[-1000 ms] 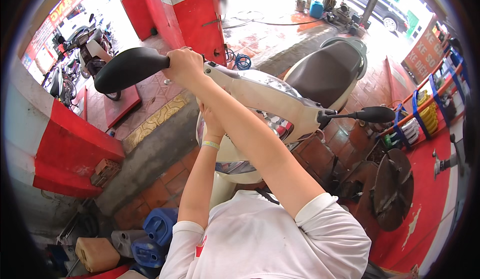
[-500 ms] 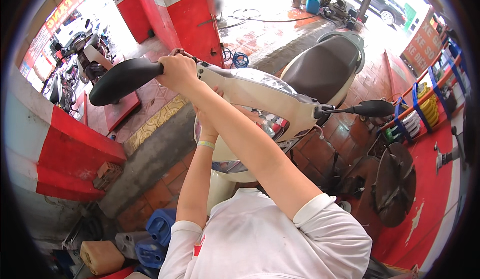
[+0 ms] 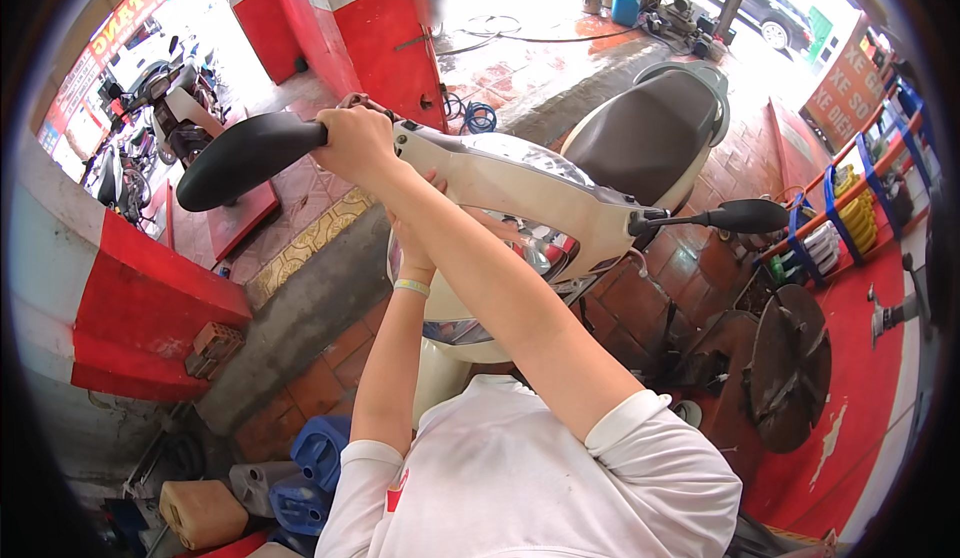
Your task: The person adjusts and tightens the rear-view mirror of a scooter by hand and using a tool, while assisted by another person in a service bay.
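Note:
A cream scooter [image 3: 600, 213] stands facing me, with a grey-brown seat [image 3: 648, 123]. My right arm reaches across to the upper left, where my right hand [image 3: 357, 143] is closed around the stem of a black rear-view mirror [image 3: 250, 161], beside the handlebar cover. Behind that forearm, my left hand [image 3: 410, 243] rests against the scooter's front panel; its wrist carries a light band [image 3: 412, 287]. Most of its fingers are hidden by the right arm, so their grip cannot be made out. The other black mirror [image 3: 745, 217] sticks out at the right.
Blue jugs [image 3: 322, 453] and a tan jug [image 3: 203, 514] stand at lower left. Round dark metal plates [image 3: 790, 368] and an orange shelf rack [image 3: 850, 193] are on the right. A red-and-white pillar [image 3: 385, 48] rises behind. More motorbikes [image 3: 185, 113] stand at far left.
Almost nothing differs. Both hands keep their places, and the mirror in the right hand has shifted only very slightly.

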